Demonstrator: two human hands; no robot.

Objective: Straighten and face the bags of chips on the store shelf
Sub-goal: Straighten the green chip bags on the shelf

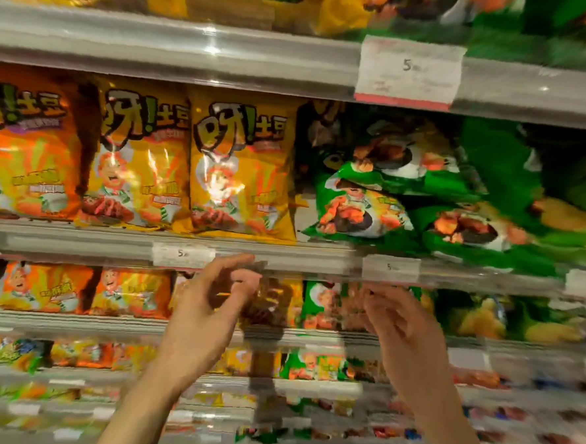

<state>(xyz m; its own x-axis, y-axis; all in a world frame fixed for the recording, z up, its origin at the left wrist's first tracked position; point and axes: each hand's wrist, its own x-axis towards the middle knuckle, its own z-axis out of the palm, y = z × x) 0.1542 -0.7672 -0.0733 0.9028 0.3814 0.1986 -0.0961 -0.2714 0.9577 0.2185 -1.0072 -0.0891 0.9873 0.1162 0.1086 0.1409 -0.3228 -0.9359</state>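
Both hands are up in front of the shelving, and neither has a bag. The left hand (211, 306) hangs just below the middle shelf's front rail (77, 244), fingers loosely curled and partly spread, nothing between them. The right hand (398, 327) is a little lower and to the right, fingers fanned forward, empty too, though motion blur smears the tips.

On the middle shelf the job splits in two. At left and centre, the orange bag (28, 150) and two yellow bags (141, 157) (243, 167) stand upright, fronts out, touching side by side: already well faced. To the right it's a mess: the green bags (372, 199) lie slumped and tilted, piled over one another, with more green bags (473, 226) beyond, and a dark gap between the yellows and the heap.

These look like air-filled foil pillows, so I'd judge them very light, soft and slick, with brittle contents. Squeezing the belly would crush chips. The better hold, I reckon, is the crimped top seam or both side edges, lifting the nearest green bag upright and setting its base at the shelf lip, just above the price tag (390, 269).
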